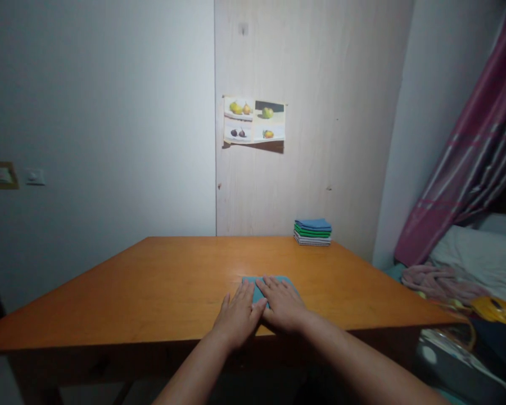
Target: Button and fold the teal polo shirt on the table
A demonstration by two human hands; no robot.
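A small blue folded cloth (pixel 259 295) lies near the front edge of the wooden table (pixel 172 287). My left hand (pixel 239 313) rests flat with fingers stretched, touching the cloth's left side. Over the cloth's middle and right part, my right hand (pixel 281 304) is pressed flat, fingers pointing away from me. The thumb of the left hand meets the right hand. Much of the cloth is hidden beneath both palms.
A neat stack of folded cloths (pixel 312 232), blue, green and checked, sits at the table's back right corner. A fruit picture sheet (pixel 254 121) hangs on the panel behind. To the right are a pink curtain (pixel 451 163) and heaped bedding (pixel 480 259).
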